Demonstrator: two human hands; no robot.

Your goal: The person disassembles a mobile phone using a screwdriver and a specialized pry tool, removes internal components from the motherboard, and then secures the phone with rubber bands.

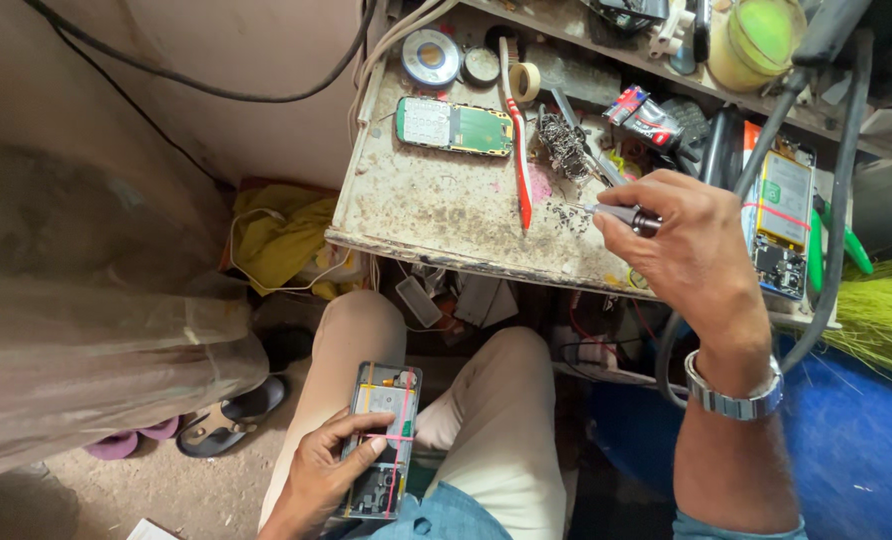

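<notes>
Resting only on the person's thigh, the opened smartphone [384, 440] pinned by the left hand [324, 470] may slide off to the floor, while the right hand [691, 250], gripping a small screwdriver [621, 214] above the counter [436, 215], may scatter the tiny screws [569, 215].

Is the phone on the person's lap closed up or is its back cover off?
Open. The phone in the left hand shows its battery and circuit board, with no back cover. The right hand holds a screwdriver over the workbench.
</notes>
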